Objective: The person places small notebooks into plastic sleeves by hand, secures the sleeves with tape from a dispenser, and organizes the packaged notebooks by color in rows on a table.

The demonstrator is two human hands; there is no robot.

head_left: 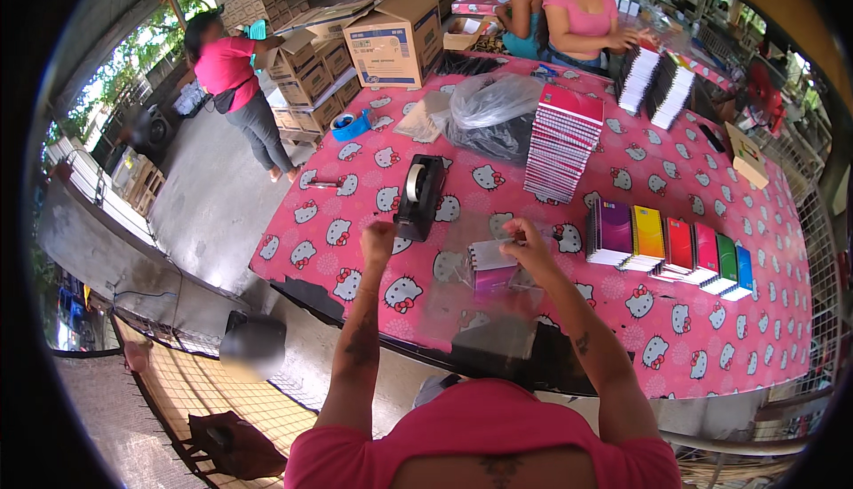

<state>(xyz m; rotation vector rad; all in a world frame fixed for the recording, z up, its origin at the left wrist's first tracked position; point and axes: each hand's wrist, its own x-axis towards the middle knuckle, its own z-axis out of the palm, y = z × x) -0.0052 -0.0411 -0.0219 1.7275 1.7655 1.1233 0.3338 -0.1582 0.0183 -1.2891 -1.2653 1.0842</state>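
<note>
My left hand [379, 240] is closed in a fist beside the front end of a black tape dispenser [422, 200] with a pale roll on it. Whatever it may hold is too small to make out. Over a small notebook [491, 262] with white and purple parts, my right hand [530, 247] has its fingers curled in. Clear plastic lies around this notebook, and I cannot tell whether my fingers pinch it. More clear plastic sheeting [444, 302] is spread on the table in front of me.
Spiral notebooks in several colours [649, 238] line the right side. A tall red-covered stack [564, 143] stands beyond my right hand, near a grey plastic bag [493, 111]. A blue tape dispenser [350, 125] and cardboard boxes [391, 40] are farther left. Co-workers stand around the patterned pink table [729, 329].
</note>
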